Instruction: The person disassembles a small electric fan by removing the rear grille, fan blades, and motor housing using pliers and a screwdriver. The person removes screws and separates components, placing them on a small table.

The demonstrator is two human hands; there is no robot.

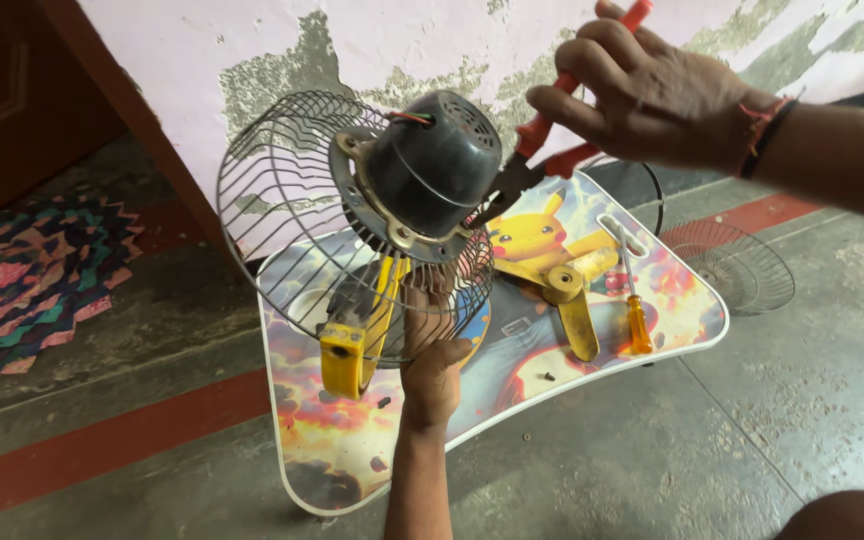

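Here the left hand [432, 375] clutches the fan guard [292, 200], the right hand [652, 90] squeezing red-handled pliers [532, 135]

Left hand [434, 375] raised from below on an upright forearm, fingers apparently curled in a grip though partly hidden; right hand [642, 90] enters from the right, wrist bent, fingers closed tight.

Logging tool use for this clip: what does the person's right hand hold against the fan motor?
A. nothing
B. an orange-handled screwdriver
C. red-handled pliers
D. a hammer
C: the right hand grips red-handled pliers whose nose meets the motor; the screwdriver lies on the tray.
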